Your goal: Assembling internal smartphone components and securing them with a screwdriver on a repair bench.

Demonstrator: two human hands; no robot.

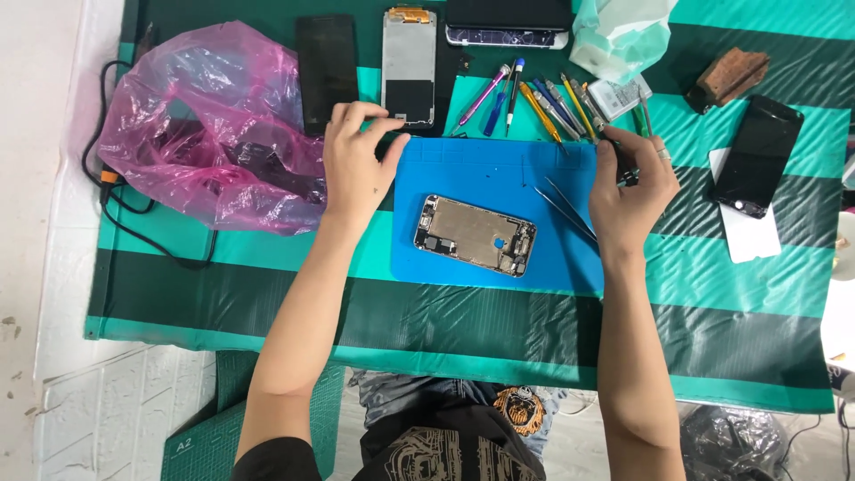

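Left hand [354,165] pinches a small dark part at the blue rubber mat's [463,165] ten o'clock; right hand [631,183], at three o'clock, closes on something unclear. Grip gently above the opened silver phone chassis [475,235].

An opened phone [475,235] lies on a mat [499,174], tweezers [565,206] right, bag [207,125] left.

At the middle of the surface lies a matt blue mat [499,178] that looks like smooth rubber, and on it an opened phone body [475,235] of dull bare metal beside thin, shiny steel tweezers [564,207]. The striped green cover [739,312] is a glossy, creased woven plastic sheet. Near the left edge sits a crinkled, translucent pink plastic bag [207,125]; toward the right edge lies a glossy black glass screen [758,155].
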